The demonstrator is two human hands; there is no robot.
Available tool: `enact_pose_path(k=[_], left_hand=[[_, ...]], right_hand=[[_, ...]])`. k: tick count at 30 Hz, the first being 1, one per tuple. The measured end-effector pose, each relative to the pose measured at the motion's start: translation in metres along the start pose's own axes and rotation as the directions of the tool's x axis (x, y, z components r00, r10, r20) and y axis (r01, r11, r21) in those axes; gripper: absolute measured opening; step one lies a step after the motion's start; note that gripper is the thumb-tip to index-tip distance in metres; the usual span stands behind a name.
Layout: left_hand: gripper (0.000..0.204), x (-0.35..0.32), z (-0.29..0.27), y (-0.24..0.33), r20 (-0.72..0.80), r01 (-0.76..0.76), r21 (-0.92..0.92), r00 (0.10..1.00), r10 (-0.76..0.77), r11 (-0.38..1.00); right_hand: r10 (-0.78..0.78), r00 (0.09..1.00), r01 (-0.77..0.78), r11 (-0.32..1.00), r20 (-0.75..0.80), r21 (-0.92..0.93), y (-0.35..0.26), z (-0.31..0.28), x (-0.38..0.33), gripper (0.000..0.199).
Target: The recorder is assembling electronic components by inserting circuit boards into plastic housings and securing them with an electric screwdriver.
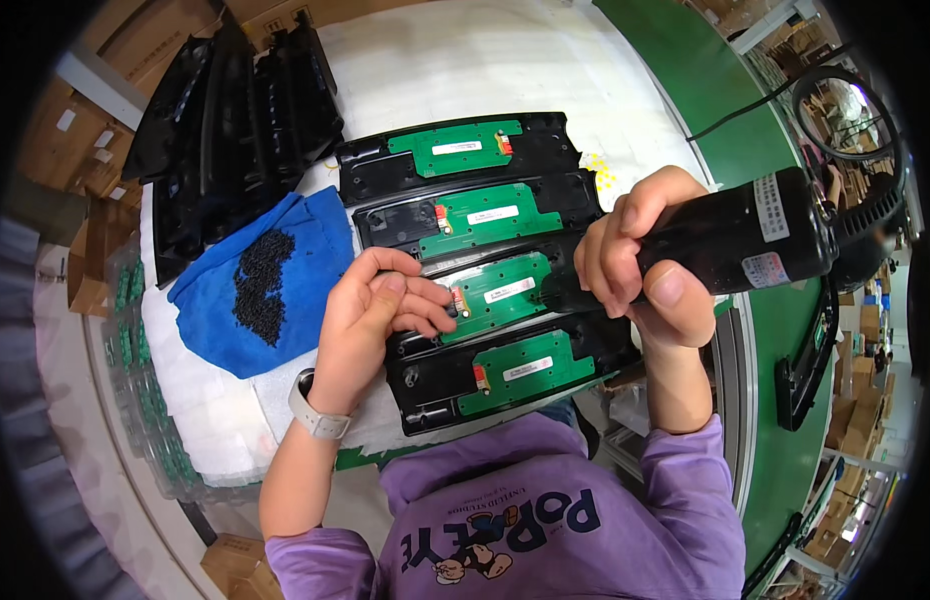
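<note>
My right hand point(640, 255) is wrapped round a black cylindrical electric screwdriver point(730, 232), held over the right ends of the panels; its tip is hidden behind my fingers. My left hand point(370, 305) is closed, fingers curled and thumb pressed in, above the left part of the third black panel point(570, 262) from the far side. What it holds, if anything, does not show. Several such panels lie in a row, each with a green circuit board point(530, 372) and a small red-and-white connector point(481, 378). Left of my left hand, small black screws point(260, 290) are heaped on a blue cloth point(320, 235).
Long black plastic housings point(225, 110) stand stacked at the far left. White sheeting point(465, 60) covers the table. At the left edge are clear trays with green pieces point(135, 350). A green bench surface point(660, 50) with a black cable point(750, 108) lies to the right.
</note>
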State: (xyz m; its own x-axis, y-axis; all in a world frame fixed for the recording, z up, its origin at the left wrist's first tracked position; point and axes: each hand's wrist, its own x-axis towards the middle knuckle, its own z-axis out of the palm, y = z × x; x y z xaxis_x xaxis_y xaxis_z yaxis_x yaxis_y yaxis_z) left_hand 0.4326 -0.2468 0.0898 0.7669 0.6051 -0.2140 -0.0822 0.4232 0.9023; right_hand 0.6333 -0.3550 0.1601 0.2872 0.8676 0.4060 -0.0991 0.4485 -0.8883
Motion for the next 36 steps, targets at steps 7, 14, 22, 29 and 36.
enact_pose_path(k=[7, 14, 22, 29, 36], left_hand=[[0.021, -0.003, 0.002, 0.003, 0.07, 0.106, 0.049, 0.991, -0.11, 0.993], [0.019, -0.001, 0.002, 0.001, 0.112, 0.127, -0.075, 0.987, -0.118, 0.989], [0.007, -0.002, 0.002, 0.005, 0.043, 0.129, -0.145, 0.991, -0.124, 0.981], [0.013, -0.004, 0.002, 0.01, -0.01, 0.06, -0.07, 0.998, -0.061, 0.996], [0.015, -0.01, 0.009, 0.013, 0.115, 0.067, 0.029, 0.991, -0.07, 0.997]], right_hand=[[0.019, 1.0, -0.019, 0.998, 0.0, 0.062, 0.001, -0.002, 0.0, 0.034], [0.027, 0.998, -0.026, 1.0, 0.061, -0.009, 0.005, 0.001, 0.0, 0.023], [0.162, 0.987, -0.154, 0.955, 0.014, -0.254, -0.004, 0.01, -0.001, 0.017], [-0.066, 0.995, 0.051, 0.981, 0.073, 0.187, -0.002, 0.007, 0.006, 0.036], [-0.212, 0.977, 0.17, 0.865, 0.037, 0.473, 0.0, 0.009, 0.015, 0.034]])
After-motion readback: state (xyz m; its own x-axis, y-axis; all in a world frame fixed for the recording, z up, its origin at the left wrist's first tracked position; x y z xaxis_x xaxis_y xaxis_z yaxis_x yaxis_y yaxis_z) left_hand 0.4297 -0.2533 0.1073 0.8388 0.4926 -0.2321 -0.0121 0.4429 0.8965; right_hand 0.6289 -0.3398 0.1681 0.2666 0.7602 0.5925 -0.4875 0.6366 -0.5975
